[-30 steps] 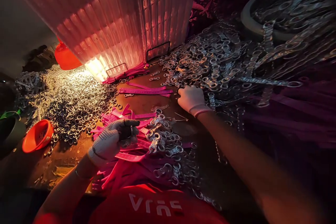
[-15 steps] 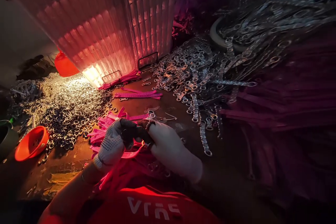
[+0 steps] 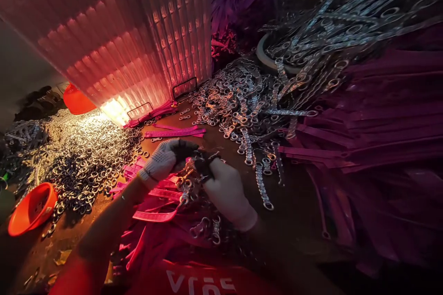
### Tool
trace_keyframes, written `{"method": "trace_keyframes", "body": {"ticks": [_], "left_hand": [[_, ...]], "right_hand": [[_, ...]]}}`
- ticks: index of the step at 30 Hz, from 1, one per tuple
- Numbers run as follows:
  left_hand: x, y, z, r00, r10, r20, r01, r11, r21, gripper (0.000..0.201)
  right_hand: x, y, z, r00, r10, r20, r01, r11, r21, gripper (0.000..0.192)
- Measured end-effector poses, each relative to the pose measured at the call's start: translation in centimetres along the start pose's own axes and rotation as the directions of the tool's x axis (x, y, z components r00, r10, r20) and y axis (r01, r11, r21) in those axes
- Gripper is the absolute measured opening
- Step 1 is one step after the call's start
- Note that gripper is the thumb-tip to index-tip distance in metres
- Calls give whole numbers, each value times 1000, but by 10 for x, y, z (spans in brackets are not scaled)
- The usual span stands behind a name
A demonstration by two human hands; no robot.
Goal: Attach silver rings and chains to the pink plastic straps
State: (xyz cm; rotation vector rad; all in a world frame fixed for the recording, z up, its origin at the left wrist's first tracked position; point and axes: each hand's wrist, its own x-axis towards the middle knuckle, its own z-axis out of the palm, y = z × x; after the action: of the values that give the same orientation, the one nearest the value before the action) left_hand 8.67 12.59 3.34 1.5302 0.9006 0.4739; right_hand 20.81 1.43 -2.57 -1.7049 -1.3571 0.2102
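**Desk:** What surrounds the hands, biggest first?

**Photographer:** A ribbed translucent panel [image 3: 114, 41], lit pink from within, rises beyond and to the left of the hands. A bank of magenta straps [image 3: 380, 115] fills the space to their right, with chained metal rings draped over its top. Across the brown worktable [image 3: 294, 212] a heap of loose silver rings [image 3: 79, 152] spreads out to the left of the hands, and a second heap of linked rings [image 3: 242, 101] lies just beyond them. An orange bowl [image 3: 31, 207] sits well to the left, at the edge of the loose heap.

**Desk:** And at the hands themselves?

**Photographer:** Both wear white knit gloves with dark fingertips. The left hand [image 3: 166, 159] and the right hand [image 3: 224, 189] meet fingertip to fingertip, each pinching closed on the same cluster of rings [image 3: 188, 177], which hangs between and just below them. Right under the grip lies a bundle of pink straps [image 3: 155, 193] with rings on their ends, spilling toward the person's red shirt [image 3: 200, 279]. Which single ring each finger holds is lost in shadow.
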Motion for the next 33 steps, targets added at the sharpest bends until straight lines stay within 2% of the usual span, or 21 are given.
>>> {"method": "trace_keyframes", "body": {"ticks": [1,2,3,6,8,10,13,15,18,20,23,24,25,27,28,30,33], "left_hand": [[24,-2,-2,999,28,41,-38,962,270,29],[49,-5,-3,997,71,40,-82,840,536,31],[74,-8,-2,996,85,40,-92,783,615,31],[138,-19,10,994,86,66,-106,679,726,30],[166,-27,23,996,61,71,-93,619,780,33],[181,-35,35,998,33,55,-64,568,821,35],[184,-45,44,1000,13,19,-23,534,845,37],[175,-46,42,1000,11,13,-17,545,839,34],[145,-36,25,999,23,28,-36,609,793,22],[112,-25,7,999,19,38,-41,673,738,19],[53,-9,-21,996,-55,69,2,799,602,40],[33,-5,-28,992,-105,73,69,919,387,42],[14,-2,-33,988,-135,73,118,971,210,41],[-17,0,-35,984,-172,49,176,981,-84,38],[-30,-1,-34,983,-182,26,183,970,-159,36],[-48,-3,-29,983,-184,-17,176,961,-214,36],[-63,-7,-22,989,-140,-56,131,981,-140,35]], "right_hand": [[6,13,3,997,60,-51,-58,998,31,27],[10,26,6,989,105,-108,-98,993,62,29],[14,38,9,979,134,-155,-121,989,87,31],[16,62,17,970,153,-188,-132,984,123,30],[14,68,20,974,139,-180,-110,981,163,27],[11,68,20,977,124,-174,-83,971,224,25],[9,65,18,982,126,-142,-81,955,286,24],[8,63,15,986,126,-113,-84,944,320,23],[9,55,8,990,126,-68,-92,926,366,23],[12,46,1,993,113,-19,-96,912,398,22],[18,28,-7,998,-23,61,-3,920,391,20],[21,21,-9,993,-86,86,51,935,350,20],[24,14,-10,982,-145,117,106,952,286,20],[30,-2,-10,954,-217,208,197,974,111,18],[32,-10,-9,938,-226,262,230,973,17,18],[35,-25,-9,904,-229,362,294,946,-135,18],[33,-42,-11,854,-258,452,393,889,-236,19]]}}
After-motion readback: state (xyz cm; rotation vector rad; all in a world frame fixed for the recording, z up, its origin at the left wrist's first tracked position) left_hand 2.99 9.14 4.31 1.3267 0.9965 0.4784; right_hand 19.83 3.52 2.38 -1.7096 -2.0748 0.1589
